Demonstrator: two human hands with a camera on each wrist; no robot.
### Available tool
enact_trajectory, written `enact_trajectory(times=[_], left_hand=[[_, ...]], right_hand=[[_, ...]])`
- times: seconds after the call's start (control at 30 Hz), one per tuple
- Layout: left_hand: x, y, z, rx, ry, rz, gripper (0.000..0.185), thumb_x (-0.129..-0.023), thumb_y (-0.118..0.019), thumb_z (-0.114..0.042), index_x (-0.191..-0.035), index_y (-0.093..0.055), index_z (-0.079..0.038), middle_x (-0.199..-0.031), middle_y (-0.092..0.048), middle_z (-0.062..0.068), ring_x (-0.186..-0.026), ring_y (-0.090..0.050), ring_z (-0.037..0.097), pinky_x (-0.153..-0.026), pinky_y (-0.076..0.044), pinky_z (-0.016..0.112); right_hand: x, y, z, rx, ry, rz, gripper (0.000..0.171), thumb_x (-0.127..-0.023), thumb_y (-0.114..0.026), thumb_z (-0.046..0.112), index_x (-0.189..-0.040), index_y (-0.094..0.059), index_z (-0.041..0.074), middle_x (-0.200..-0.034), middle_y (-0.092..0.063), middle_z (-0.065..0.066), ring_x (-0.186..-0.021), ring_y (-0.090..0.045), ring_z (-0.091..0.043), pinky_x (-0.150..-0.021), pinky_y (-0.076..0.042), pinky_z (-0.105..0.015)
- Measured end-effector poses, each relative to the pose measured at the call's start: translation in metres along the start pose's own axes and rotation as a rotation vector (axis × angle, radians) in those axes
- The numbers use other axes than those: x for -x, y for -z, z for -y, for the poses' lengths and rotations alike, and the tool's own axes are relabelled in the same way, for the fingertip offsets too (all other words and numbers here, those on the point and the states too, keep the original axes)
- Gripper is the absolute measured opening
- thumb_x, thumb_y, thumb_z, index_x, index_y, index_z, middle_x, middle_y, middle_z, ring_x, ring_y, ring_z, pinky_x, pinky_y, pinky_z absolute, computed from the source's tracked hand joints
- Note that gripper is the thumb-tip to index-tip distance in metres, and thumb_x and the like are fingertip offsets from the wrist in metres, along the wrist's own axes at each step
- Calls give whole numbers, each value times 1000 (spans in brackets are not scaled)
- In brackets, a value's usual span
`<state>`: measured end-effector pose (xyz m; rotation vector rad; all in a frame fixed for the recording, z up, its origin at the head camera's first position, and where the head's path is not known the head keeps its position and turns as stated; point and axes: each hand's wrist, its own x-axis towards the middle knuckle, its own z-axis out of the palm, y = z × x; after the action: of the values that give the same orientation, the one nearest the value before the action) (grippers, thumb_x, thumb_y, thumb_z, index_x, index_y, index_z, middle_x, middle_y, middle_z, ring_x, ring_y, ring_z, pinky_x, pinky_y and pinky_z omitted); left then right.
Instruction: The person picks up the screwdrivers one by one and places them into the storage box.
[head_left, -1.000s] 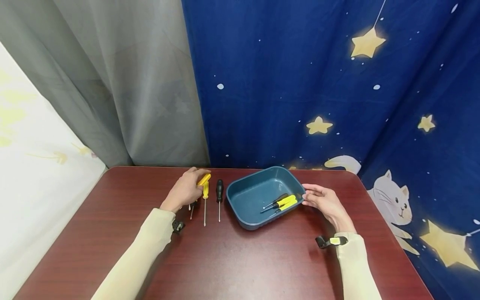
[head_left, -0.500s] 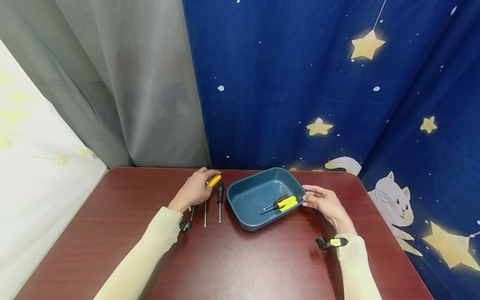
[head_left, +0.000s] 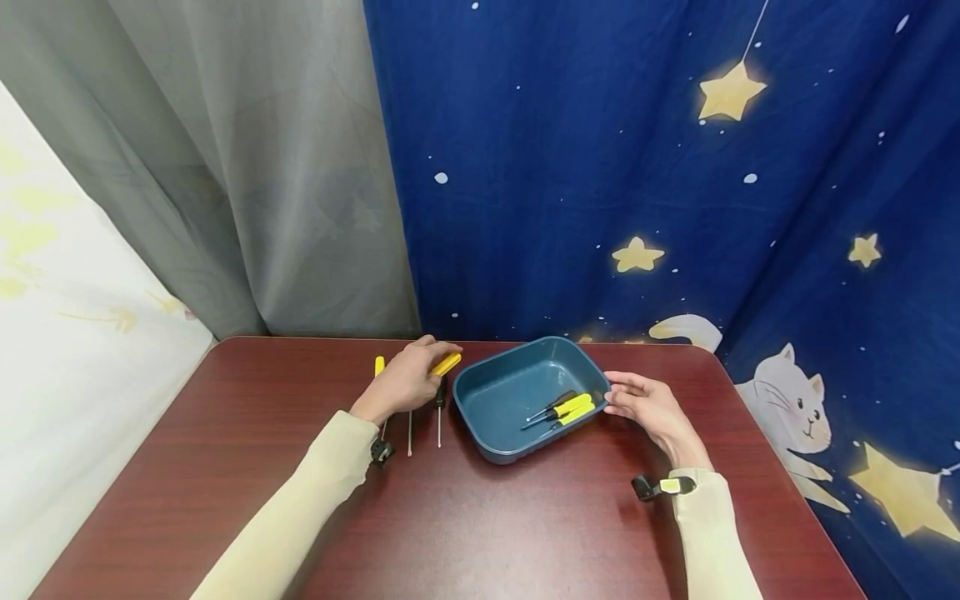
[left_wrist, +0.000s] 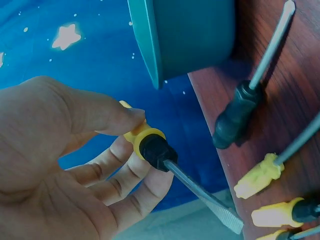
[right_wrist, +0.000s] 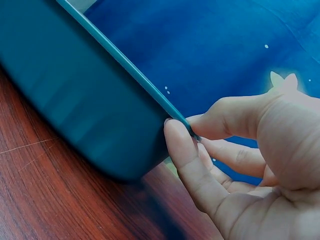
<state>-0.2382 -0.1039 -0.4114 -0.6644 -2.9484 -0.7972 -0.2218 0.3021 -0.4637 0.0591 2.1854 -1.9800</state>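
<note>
A: What is the left hand [head_left: 408, 375] doing?
B: It pinches a screwdriver with a yellow handle, black collar and flat-tipped steel shaft [left_wrist: 159, 152], the thumb on one side of the handle and the fingers curled on the other.
A: Where is that screwdriver?
B: In the grip, left of the bin and near it, above a screwdriver with an all-black handle and steel shaft [left_wrist: 239, 117] on the table. In the head view the hand hides part of that black one.
A: And the right hand [head_left: 652, 408]?
B: Thumb and fingers grasp the rim of the blue-green, rounded rectangular bin [head_left: 480, 446] at its right end. The bin stands on the glossy reddish-brown wooden table [head_left: 480, 525].
A: Anything inside it?
B: Yellow-and-black-handled screwdrivers [head_left: 573, 403] lie by the right-hand wall, together with a dark-handled one [head_left: 562, 395].
A: What else lies on the table?
B: Beyond the black one, a steel-shafted screwdriver with an all-yellow handle [left_wrist: 259, 177], then more yellow-and-black handles [left_wrist: 276, 215], cut off by the edge of the left wrist view.
</note>
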Motion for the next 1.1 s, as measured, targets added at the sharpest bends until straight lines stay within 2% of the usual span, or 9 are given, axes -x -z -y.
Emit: enact_trajectory(times=[0.57, 0.87, 1.1], left_hand=[[-18, -8, -27, -30, -26, 69, 55, -86, -66, 2, -138, -64, -17, -111, -61, 5, -91, -59, 19, -90, -57, 37], [-26, -12, -38, -36, -13, 111, 56, -88, -66, 2, -139, -64, -20, -118, -62, 5, -95, -60, 19, -90, -59, 36], [-32, -15, -43, -61, -49, 129, 55, -88, -66, 1, -139, -64, -19, -115, -62, 5, -93, -58, 19, -88, -57, 34]], right_hand=[[1, 0, 2, 21, -3, 0, 52, -96, -63, -4, -146, -48, -9, -103, -66, -8, -82, -71, -6, -83, -61, -27], [0, 0, 1, 23, -6, -3, 53, -96, -64, -3, -146, -48, -8, -103, -67, -8, -83, -70, -6, -82, -61, -26], [0, 0, 2, 19, -8, 0, 53, -96, -63, -3, -147, -47, -8, -103, -66, -7, -83, -70, -6, -82, -61, -26]])
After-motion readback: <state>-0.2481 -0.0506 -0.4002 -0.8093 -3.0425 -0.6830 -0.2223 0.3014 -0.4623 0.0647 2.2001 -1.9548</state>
